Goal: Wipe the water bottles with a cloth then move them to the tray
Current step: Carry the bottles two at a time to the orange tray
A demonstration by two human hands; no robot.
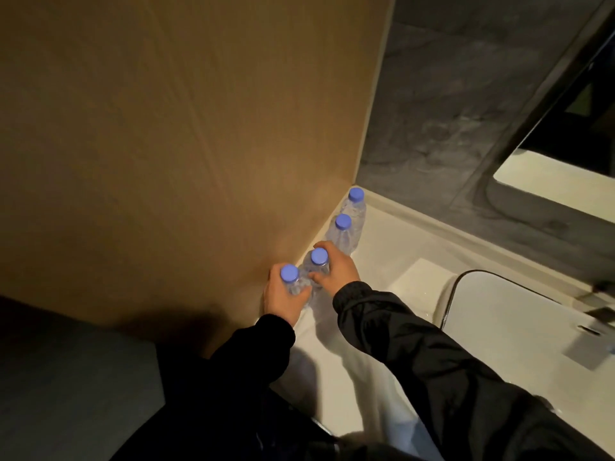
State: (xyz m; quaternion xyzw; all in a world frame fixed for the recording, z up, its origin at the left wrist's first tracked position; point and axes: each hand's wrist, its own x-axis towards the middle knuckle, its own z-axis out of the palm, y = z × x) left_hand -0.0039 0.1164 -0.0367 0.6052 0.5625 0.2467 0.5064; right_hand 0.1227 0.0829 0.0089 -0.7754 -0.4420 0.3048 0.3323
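As the person reaches in at lower centre, the left hand [283,301] wraps the nearest bottle [289,273] and the right hand [339,264] curls round the second bottle [318,256] just behind it. Further up, the third bottle [342,231] and fourth bottle [355,201] stand on the white counter [382,261] along the brown wall [166,161]. Picking up looks to be the step in hand. Wiping next calls for a cloth, and neither cloth nor tray shows.

Dim bathroom corner.
A white counter [392,257] meets a brown wall [199,128] and grey tiles [432,111]; 1 sink [499,327] sits below a mirror [565,154].
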